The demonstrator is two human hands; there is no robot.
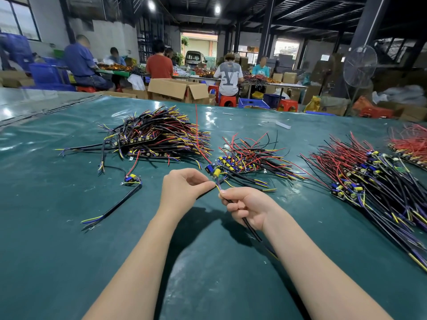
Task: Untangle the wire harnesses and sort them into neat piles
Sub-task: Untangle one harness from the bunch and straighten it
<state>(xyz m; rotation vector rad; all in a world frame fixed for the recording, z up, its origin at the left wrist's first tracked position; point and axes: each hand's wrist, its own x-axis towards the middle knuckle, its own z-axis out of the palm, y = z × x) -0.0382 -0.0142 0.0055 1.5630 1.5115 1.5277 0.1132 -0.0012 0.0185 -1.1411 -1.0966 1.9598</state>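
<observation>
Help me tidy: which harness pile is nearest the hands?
The small middle pile, just beyond the right hand; the left pile and right pile lie farther off.

Two round ceiling lamps (pixel 151 5) glare white near 12 o'clock, and daylight washes out the open doorway (pixel 199 46) just below them. The hall around is dim, and its roof is almost black toward 1 and 2 o'clock. The green table cover (pixel 69 250) is evenly lit, with pale sheen at 10 and 12 o'clock. The forearms (pixel 143 257) cast soft dark shadows on it toward 6 o'clock. Wide-angle bending tilts the posts (pixel 367 21) near the borders. The distant people (pixel 159 63) are blurred, while the near wires (pixel 161 135) look sharp.
</observation>
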